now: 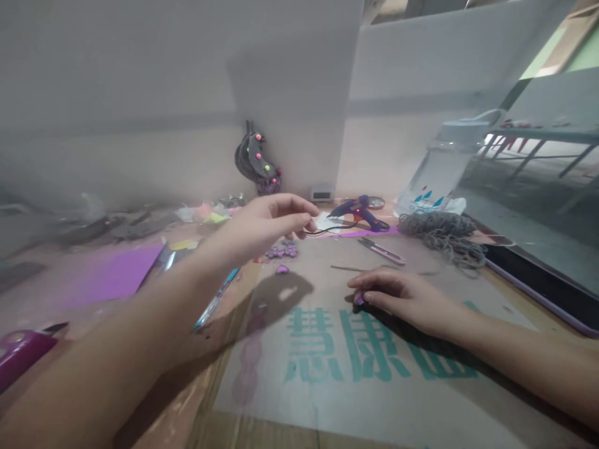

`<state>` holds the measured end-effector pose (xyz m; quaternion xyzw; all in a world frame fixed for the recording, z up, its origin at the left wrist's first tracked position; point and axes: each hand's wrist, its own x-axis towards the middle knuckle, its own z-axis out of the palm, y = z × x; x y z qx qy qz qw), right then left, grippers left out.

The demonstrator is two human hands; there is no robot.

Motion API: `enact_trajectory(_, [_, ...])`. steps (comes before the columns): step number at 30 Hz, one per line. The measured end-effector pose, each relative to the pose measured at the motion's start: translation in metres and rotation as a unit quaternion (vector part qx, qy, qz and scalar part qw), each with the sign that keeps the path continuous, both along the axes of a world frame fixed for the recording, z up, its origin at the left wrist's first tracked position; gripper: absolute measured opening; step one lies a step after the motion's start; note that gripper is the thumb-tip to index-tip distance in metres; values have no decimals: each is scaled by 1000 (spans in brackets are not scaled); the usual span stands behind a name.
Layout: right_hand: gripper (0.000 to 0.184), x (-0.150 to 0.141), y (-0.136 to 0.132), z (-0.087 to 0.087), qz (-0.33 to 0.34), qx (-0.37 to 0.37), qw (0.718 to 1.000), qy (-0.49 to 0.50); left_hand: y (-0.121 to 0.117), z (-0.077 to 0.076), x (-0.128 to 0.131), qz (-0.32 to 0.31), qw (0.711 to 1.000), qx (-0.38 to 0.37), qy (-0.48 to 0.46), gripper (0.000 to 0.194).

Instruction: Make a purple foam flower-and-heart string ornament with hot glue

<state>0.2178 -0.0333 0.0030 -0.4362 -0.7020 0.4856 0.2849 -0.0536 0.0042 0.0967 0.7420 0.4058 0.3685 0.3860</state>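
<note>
My left hand (283, 217) is raised over the far part of the work sheet, its fingers loosely curved and nothing visible between them. Just beyond its fingertips, a dark blue glue gun (362, 212) lies with its black cord running toward the hand. My right hand (405, 298) rests low over the sheet and pinches a small purple piece (359, 299) between thumb and fingers. A loose purple scrap (282, 269) and a cluster of small purple pieces (282, 249) lie below my left hand. Small snips (381, 251) and a thin grey stick (349, 268) lie beyond my right hand.
Grey yarn (442, 234), a clear water bottle (442, 165) and a phone (543, 287) stand or lie at right. At left are purple sheet material (116, 274), a pen (216, 299) and a magenta-handled tool (25, 352). A grey crescent decoration (257, 159) leans on the wall.
</note>
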Motion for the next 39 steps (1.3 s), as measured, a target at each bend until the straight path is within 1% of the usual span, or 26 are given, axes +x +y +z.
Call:
enact_trajectory(1, [39, 0, 0, 1, 1, 10, 1000, -9, 3, 9, -9, 13, 998, 4, 53, 29])
enact_trajectory(2, [38, 0, 0, 2, 2, 22, 1000, -21, 6, 14, -17, 25, 994, 7, 108, 29])
enact_trajectory(3, [37, 0, 0, 3, 2, 32, 999, -33, 10, 15, -24, 39, 986, 10, 159, 29])
enact_trajectory(4, [36, 0, 0, 4, 4, 41, 998, -44, 15, 13, -29, 51, 977, 13, 205, 29])
enact_trajectory(6, [36, 0, 0, 6, 10, 54, 997, -53, 26, 2, -35, 71, 957, 36, 280, 28])
enact_trajectory(8, [38, 1, 0, 6, 22, 57, 997, -47, 36, -12, -38, 66, 932, 35, 354, 25])
enact_trajectory(10, [42, 1, -1, 5, 33, 57, 997, -38, 44, -26, -39, 61, 914, 39, 399, 16])
enact_trajectory(12, [46, 1, -2, 5, 36, 53, 998, -26, 50, -36, -40, 51, 903, 48, 424, 8])
enact_trajectory(15, [48, 1, -2, 5, 43, 57, 997, -16, 54, -44, -40, 45, 898, 55, 434, 9])
enact_trajectory(18, [41, 1, -2, 6, 52, 76, 995, -31, 55, -46, -40, 53, 896, 53, 438, 10])
enact_trajectory(21, [37, 0, -1, 6, 52, 85, 995, -30, 53, -42, -43, 68, 895, 45, 438, 10])
enact_trajectory(25, [33, 1, -1, 3, 38, 86, 995, -37, 49, -27, -48, 46, 910, 23, 412, 8])
enact_trajectory(28, [33, 2, -1, 1, 15, 81, 995, -57, 45, -16, -45, 21, 938, -23, 345, 21])
enact_trajectory(30, [34, 1, -1, 1, 1, 79, 995, -61, 40, -16, -35, -22, 960, -62, 272, 31])
enact_trajectory(32, [33, 0, -1, 2, -6, 73, 996, -60, 33, -20, -20, -61, 975, -90, 192, 34])
enact_trajectory(34, [28, -1, -1, 4, -7, 60, 997, -52, 23, -30, -1, -91, 980, -116, 132, 31])
enact_trajectory(36, [24, -2, -2, 5, -6, 57, 997, -44, 13, -44, 16, -101, 982, -138, 79, 26])
enact_trajectory(37, [23, -2, -2, 6, -5, 62, 997, -43, 9, -51, 24, -100, 982, -155, 38, 22])
enact_trajectory(39, [22, -2, -3, 7, -1, 75, 996, -43, 2, -67, 36, -96, 974, -200, -36, 20])
